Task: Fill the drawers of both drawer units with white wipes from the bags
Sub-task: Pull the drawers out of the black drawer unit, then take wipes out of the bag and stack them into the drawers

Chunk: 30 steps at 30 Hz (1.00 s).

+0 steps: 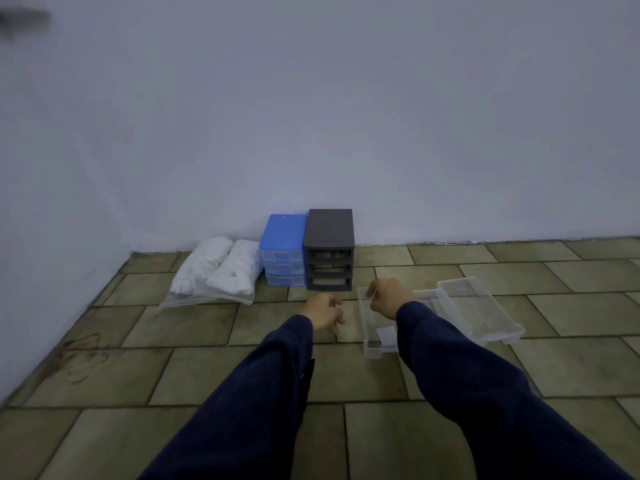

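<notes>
A blue drawer unit [283, 237] stands against the wall with its three clear drawers pushed in. Beside it on the right is a grey drawer unit [329, 230] with three vacant slots. Two clear bags of white wipes [221, 268] lie left of the blue unit. Three clear drawers lie on the floor to the right: the nearest drawer [374, 336], a middle drawer [431, 297] and a far drawer [481, 308]. My right hand [389, 296] is over the nearest drawer's far end, its fingers pinching the rim. My left hand [323, 311] hovers to the left, loosely curled and holding nothing.
The floor is olive tile. A plain white wall runs behind the units, and a side wall closes in on the left. Dark scuff marks [81, 355] show on the tiles at the left.
</notes>
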Each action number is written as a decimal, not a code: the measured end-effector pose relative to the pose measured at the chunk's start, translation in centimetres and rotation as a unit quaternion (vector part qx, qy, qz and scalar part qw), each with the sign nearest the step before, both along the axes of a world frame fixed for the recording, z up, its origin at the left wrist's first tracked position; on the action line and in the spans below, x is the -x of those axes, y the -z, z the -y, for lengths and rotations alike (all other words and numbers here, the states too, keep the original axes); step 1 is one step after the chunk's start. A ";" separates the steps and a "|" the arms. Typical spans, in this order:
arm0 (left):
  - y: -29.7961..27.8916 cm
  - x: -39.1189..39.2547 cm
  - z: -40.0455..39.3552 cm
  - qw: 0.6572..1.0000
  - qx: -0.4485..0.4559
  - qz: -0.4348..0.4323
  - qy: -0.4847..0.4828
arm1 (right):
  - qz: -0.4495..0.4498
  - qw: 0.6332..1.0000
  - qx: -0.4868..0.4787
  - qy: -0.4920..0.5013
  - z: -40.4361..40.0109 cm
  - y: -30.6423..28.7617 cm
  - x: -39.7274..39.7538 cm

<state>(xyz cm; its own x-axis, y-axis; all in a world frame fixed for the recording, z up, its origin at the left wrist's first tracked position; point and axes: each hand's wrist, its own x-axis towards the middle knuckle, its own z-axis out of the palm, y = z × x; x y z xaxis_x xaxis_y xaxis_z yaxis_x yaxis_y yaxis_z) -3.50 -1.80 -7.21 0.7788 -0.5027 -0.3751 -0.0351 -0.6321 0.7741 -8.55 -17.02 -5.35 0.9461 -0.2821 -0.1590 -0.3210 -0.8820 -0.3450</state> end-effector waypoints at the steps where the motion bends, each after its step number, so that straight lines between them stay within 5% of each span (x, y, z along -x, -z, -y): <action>1: -0.1 -0.1 -0.6 1.000 0.009 -0.004 -0.004 | 0.000 1.000 -0.006 -0.008 -0.5 -0.1 -0.3; 8: 0.0 -1.9 -5.5 0.999 0.031 -0.003 -0.032 | -0.004 0.999 -0.022 -0.050 -5.2 -0.6 -2.3; 17: -0.8 -4.5 -12.4 0.983 0.071 0.109 -0.126 | -0.003 0.992 -0.101 -0.074 -11.8 -0.5 -5.7; 22: -1.0 -6.8 -16.5 0.965 0.032 0.191 -0.176 | -0.031 0.989 -0.130 -0.068 -15.2 0.0 -7.9; 26: -1.0 -8.5 -18.8 0.943 -0.113 0.301 -0.085 | -0.062 0.969 -0.240 -0.001 -17.6 0.8 -9.5; 30: -0.3 -9.6 -19.7 0.932 -0.170 0.320 -0.027 | -0.044 0.923 -0.371 0.085 -19.8 1.3 -10.7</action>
